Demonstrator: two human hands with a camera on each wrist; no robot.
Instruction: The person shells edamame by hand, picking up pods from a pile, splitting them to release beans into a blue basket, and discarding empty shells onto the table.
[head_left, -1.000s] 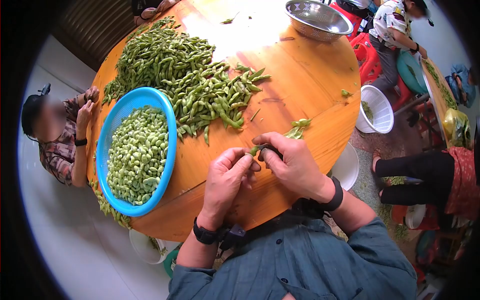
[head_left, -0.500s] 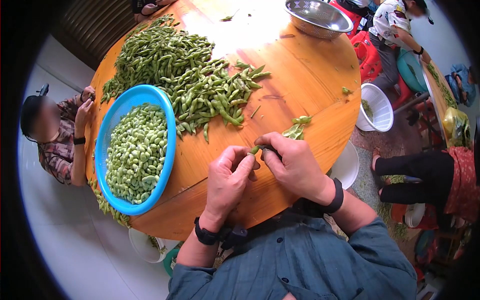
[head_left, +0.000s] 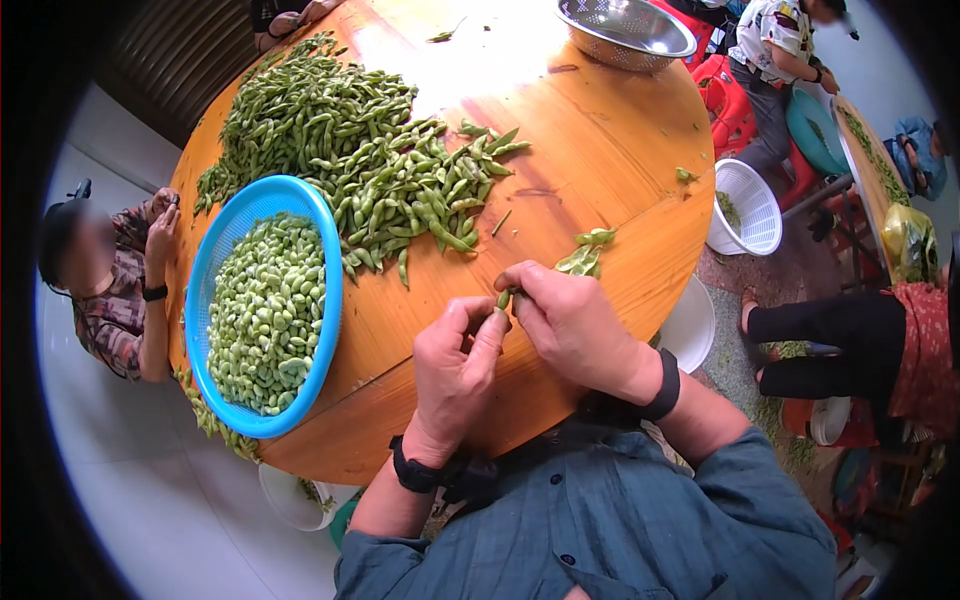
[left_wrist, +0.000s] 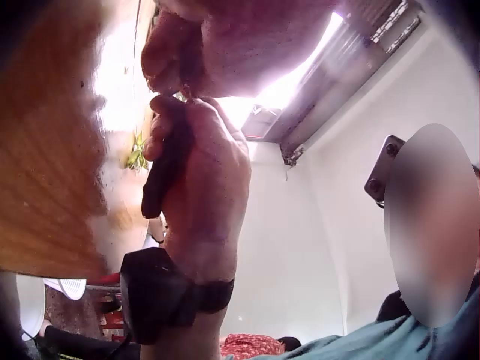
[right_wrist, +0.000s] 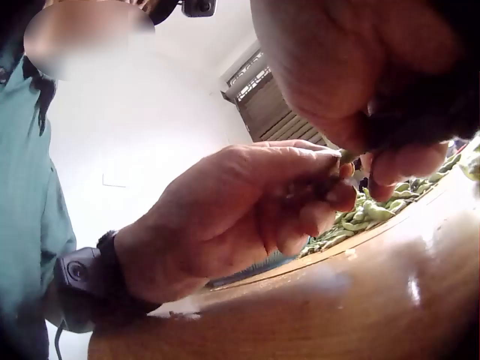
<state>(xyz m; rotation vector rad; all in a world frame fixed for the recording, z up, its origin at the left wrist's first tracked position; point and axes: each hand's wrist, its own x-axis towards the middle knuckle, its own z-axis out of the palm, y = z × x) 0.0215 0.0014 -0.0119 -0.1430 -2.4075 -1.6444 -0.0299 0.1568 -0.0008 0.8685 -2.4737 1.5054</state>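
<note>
In the head view, a small green bean pod point(head_left: 502, 300) stands almost upright between the fingertips of both hands, above the table's near edge. My left hand point(head_left: 455, 360) pinches it between thumb and forefinger. The right hand point(head_left: 580, 322) grips its upper end from the other side, fingers bent. Much of the pod is covered by fingertips. From the right wrist, a green bit of it shows between the left hand point(right_wrist: 232, 202) and the right hand point(right_wrist: 337, 60). To the left sits a blue basket point(head_left: 335, 290) of shelled green beans point(head_left: 265, 315).
A large heap of unshelled pods point(head_left: 310, 130) covers the table's point(head_left: 600, 130) far left. Opened pods point(head_left: 582, 258) lie just beyond my right hand. A metal colander point(head_left: 630, 35) stands at the far edge. One person point(head_left: 110, 260) sits at left; white baskets point(head_left: 745, 208) stand below at right.
The pod has turned from slanting to nearly upright between my fingertips. The right hand has rolled over, hiding the dark patch at its thumb. The whole head view has shifted slightly.
</note>
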